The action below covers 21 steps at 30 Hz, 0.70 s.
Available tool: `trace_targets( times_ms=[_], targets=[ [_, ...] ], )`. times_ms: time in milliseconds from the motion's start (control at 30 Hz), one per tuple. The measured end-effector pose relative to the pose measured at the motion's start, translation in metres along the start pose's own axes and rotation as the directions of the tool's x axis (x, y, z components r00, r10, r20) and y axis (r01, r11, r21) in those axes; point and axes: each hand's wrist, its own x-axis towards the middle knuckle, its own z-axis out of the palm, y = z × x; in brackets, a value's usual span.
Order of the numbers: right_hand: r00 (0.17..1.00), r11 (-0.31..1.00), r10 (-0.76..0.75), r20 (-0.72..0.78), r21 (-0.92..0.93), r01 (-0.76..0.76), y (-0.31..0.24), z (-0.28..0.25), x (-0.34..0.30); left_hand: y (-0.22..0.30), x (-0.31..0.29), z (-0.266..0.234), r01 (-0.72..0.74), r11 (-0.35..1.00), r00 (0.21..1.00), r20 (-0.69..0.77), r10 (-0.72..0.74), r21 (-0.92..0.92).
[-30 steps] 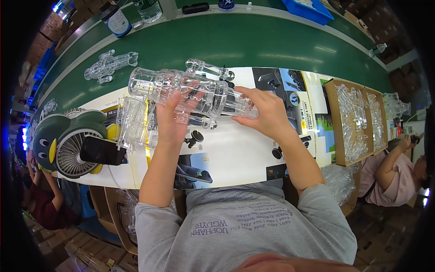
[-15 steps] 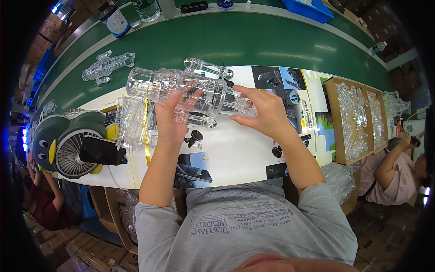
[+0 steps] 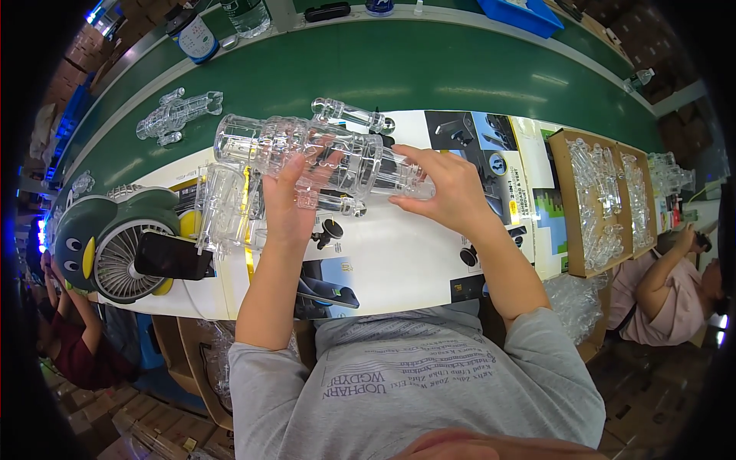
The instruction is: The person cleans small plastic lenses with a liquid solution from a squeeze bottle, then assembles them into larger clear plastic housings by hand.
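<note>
Head view: we still hold the clear plastic assembly [image 3: 322, 157] above the counter [image 3: 399, 253], barely moved; left hand [image 3: 295, 201] and right hand [image 3: 448, 192] fingers gripping it.

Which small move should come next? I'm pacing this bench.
Probably lower the long clear ribbed plastic piece toward the white sheet: left hand and right hand hold it lifted at each end, above other clear parts.

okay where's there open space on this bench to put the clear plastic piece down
Bare room: the green belt beyond the printed sheet, right of the clear part lying there, and the white stretch of sheet below the right hand. Crowded: around the left hand, by the stacked clear pieces, penguin fan and phone.
</note>
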Motion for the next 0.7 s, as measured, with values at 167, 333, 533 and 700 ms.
trace_targets(
  times_ms=[167, 333, 533, 700],
  targets=[
    [1.000, 1.000, -0.001, -0.002, 0.003, 0.001, 0.0006, -0.0001, 0.0004, -0.0003, 0.0001, 0.0007, 0.006, 1.000, 1.000, -0.007, -0.006, 0.002],
    [1.000, 1.000, -0.015, -0.025, 0.010, 0.015, -0.0003, 0.0000, 0.0006, 0.0000, -0.0006, 0.0006, 0.010, 1.000, 1.000, -0.009, -0.010, 0.002],
    [1.000, 1.000, 0.019, 0.004, 0.023, -0.019, 0.0002, -0.0004, -0.0001, -0.0015, -0.0004, 0.0008, 0.023, 1.000, 1.000, -0.006, -0.023, 0.007],
    [1.000, 1.000, -0.003, -0.015, 0.028, 0.003, -0.0001, -0.0002, 0.0004, -0.0011, -0.0009, 0.0019, 0.023, 1.000, 1.000, -0.010, -0.023, 0.014]
  ],
)
